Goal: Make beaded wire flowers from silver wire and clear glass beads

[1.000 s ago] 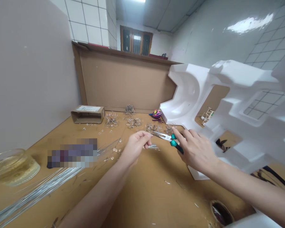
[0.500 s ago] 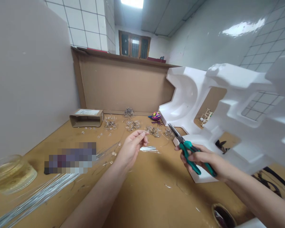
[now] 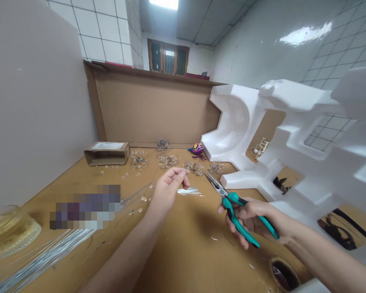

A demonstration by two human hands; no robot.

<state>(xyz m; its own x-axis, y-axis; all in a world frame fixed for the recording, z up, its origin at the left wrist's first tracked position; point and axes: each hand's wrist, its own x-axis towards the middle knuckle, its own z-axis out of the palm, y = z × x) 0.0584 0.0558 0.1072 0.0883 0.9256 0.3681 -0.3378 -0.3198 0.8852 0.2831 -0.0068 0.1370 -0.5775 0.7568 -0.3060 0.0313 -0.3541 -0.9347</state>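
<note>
Tabletop (image 3: 189, 244) between the forearms (image 3: 134, 236) offers room, with white foam (image 3: 323, 173) at right and seemingly 5 wire clusters (image 3: 168, 161) beyond.

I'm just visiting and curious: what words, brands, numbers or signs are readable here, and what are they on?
No text can be read.
Pale label on the cardboard box: too small and blurred to read.
Pliers in the right hand: no lettering I can make out.
Pixelated patch over the table: any writing beneath is hidden.
</note>
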